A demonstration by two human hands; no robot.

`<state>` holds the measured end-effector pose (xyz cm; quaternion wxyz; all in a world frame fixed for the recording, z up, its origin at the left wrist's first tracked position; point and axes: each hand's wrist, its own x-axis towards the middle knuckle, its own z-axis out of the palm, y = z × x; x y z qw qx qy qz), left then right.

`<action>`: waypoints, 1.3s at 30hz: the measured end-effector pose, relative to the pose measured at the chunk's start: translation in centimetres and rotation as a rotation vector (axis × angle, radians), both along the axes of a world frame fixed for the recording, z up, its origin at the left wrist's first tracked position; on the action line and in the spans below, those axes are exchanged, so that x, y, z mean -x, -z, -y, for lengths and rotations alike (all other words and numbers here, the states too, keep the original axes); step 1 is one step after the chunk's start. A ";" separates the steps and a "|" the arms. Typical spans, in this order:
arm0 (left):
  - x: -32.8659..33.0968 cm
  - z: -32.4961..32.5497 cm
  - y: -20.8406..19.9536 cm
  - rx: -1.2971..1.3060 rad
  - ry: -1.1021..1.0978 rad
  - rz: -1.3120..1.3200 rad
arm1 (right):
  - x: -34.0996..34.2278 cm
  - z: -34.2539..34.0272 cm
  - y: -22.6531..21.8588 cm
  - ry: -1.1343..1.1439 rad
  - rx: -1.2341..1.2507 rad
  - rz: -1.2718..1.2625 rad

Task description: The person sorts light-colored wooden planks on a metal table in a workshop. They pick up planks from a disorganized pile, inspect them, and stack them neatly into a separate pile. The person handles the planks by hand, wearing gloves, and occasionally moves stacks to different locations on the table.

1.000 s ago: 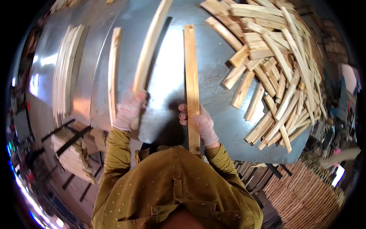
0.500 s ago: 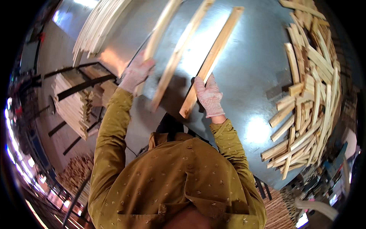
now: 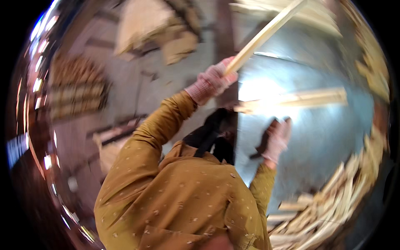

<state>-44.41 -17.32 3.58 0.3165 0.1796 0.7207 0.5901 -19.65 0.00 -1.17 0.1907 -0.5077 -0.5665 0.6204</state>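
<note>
My left hand (image 3: 213, 82), in a pale pinkish knit glove, is closed around the near end of a long wooden slat (image 3: 266, 35). The slat slants up and away to the right, raised over the table's left edge. On the shiny grey metal table (image 3: 325, 125) lie more slats (image 3: 300, 99), close together and partly washed out by glare. Just this side of them, my gloved right hand (image 3: 278, 139) hovers with fingers stretched out and nothing in it. A dark shadow falls beside that hand.
A heap of loose wooden strips (image 3: 325, 208) covers the table's near right part. More pale slats (image 3: 291, 12) lie at the far side. Left of the table, a stack of boards (image 3: 146, 29) and a bundled pile of wood (image 3: 77, 87) stand on the floor, blurred.
The view has swung to the left. My left hand has raised its slat off to the table's left side. My right hand has let go of the slat it was touching.
</note>
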 end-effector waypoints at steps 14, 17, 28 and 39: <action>-28.5 62.1 -4.3 0.943 -1.971 -0.371 | -1.5 1.9 0.6 -0.161 -0.182 0.209; -30.9 69.4 -0.5 1.442 -1.795 -0.013 | -2.9 1.7 0.9 -0.152 -0.218 0.342; -24.1 74.8 14.9 1.227 -1.922 -0.162 | -10.2 -2.5 6.0 -0.923 0.250 0.515; -24.4 80.5 10.7 0.847 -1.494 0.435 | -16.0 5.4 2.5 -0.629 0.367 0.426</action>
